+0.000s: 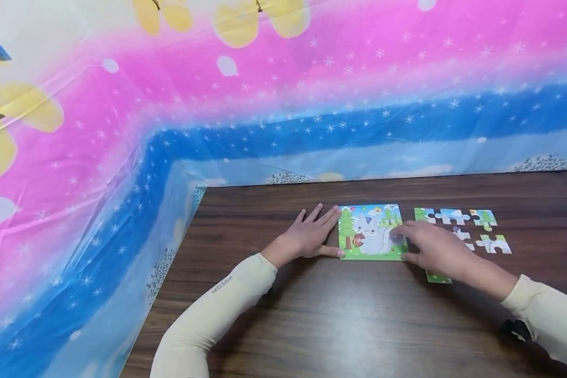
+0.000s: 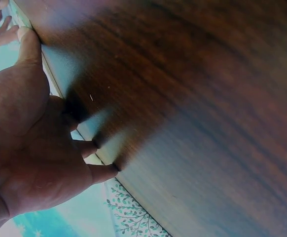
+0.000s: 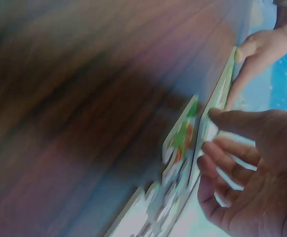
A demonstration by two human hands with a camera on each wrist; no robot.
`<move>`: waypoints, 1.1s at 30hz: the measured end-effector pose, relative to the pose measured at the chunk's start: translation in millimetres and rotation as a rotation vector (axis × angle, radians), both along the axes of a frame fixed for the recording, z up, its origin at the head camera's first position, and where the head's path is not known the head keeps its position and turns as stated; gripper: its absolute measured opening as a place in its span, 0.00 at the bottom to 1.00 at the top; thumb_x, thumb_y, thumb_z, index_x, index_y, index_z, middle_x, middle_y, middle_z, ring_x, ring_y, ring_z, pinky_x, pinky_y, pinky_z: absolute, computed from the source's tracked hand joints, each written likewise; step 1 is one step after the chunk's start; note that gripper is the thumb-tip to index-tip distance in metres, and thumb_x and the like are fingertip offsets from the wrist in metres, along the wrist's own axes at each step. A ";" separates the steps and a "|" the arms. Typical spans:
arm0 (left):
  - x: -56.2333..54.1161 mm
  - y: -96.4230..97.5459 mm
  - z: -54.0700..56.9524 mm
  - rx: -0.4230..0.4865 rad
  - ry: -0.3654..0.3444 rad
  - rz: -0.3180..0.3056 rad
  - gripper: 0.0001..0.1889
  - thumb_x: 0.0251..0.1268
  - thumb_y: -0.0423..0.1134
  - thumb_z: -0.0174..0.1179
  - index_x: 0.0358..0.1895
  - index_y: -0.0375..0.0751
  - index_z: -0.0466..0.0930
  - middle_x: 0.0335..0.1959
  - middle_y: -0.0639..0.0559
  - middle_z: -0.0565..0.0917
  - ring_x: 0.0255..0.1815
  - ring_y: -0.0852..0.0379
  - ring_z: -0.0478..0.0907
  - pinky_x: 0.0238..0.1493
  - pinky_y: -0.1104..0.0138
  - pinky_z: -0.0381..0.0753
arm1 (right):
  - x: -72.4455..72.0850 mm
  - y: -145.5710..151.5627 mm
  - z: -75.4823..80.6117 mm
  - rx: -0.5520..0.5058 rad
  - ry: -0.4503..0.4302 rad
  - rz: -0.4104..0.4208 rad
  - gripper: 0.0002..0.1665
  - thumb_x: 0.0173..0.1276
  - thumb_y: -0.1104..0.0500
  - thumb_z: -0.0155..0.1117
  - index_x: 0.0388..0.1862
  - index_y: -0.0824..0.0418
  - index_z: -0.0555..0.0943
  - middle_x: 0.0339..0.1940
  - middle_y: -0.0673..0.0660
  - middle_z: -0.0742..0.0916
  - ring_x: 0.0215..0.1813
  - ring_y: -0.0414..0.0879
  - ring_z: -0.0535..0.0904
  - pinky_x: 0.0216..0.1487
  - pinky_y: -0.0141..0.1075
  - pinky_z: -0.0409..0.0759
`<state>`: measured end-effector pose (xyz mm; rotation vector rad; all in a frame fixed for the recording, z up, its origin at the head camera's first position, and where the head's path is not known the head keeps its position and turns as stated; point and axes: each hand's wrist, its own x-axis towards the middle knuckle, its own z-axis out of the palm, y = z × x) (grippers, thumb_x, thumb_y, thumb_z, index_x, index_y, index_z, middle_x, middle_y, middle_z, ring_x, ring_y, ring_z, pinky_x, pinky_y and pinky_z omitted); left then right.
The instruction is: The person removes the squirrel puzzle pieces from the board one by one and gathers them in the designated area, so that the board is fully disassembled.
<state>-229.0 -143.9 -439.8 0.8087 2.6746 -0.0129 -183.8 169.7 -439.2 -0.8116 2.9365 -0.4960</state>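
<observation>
A picture puzzle board [image 1: 370,239] with a grey squirrel and green trees lies flat on the brown table. My left hand [image 1: 309,237] is spread along its left edge, the thumb at the lower left corner; in the left wrist view this hand [image 2: 27,143] has its fingertips down at the table. On the other side my right hand [image 1: 439,249] touches the board's right edge with the thumb, its bent fingertips resting on the picture. The right wrist view shows that hand [image 3: 267,173] with thumb and fingers apart at the board, beside loose puzzle pieces [image 3: 180,136].
Several loose jigsaw pieces [image 1: 495,244] lie right of the board, some partly hidden behind my right hand. One green piece [image 1: 438,277] shows below my right wrist. A pink and blue patterned cloth [image 1: 335,126] hangs along the table's back and left edges.
</observation>
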 end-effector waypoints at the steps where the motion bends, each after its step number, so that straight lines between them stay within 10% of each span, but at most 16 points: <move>1: 0.2 0.3 0.2 0.000 0.000 -0.002 0.55 0.73 0.75 0.50 0.89 0.54 0.32 0.91 0.57 0.36 0.92 0.45 0.34 0.88 0.39 0.43 | 0.9 -1.7 0.2 0.005 0.002 -0.007 0.33 0.62 0.56 0.83 0.65 0.60 0.85 0.59 0.61 0.89 0.59 0.58 0.86 0.56 0.58 0.86; 9: 0.1 2.7 -0.9 -0.005 -0.012 0.004 0.55 0.73 0.75 0.51 0.89 0.53 0.31 0.91 0.57 0.34 0.92 0.45 0.33 0.88 0.39 0.41 | -4.7 -7.1 -1.3 -0.112 -0.145 -0.087 0.41 0.61 0.56 0.84 0.71 0.65 0.78 0.44 0.56 0.86 0.35 0.45 0.75 0.32 0.38 0.73; 33: -3.2 0.6 -5.3 0.005 -0.006 0.006 0.56 0.72 0.76 0.51 0.89 0.55 0.32 0.91 0.58 0.35 0.92 0.46 0.33 0.88 0.39 0.42 | -23.0 -1.8 -1.8 -0.132 -0.249 0.026 0.31 0.66 0.59 0.79 0.67 0.63 0.81 0.50 0.57 0.88 0.45 0.45 0.83 0.43 0.40 0.84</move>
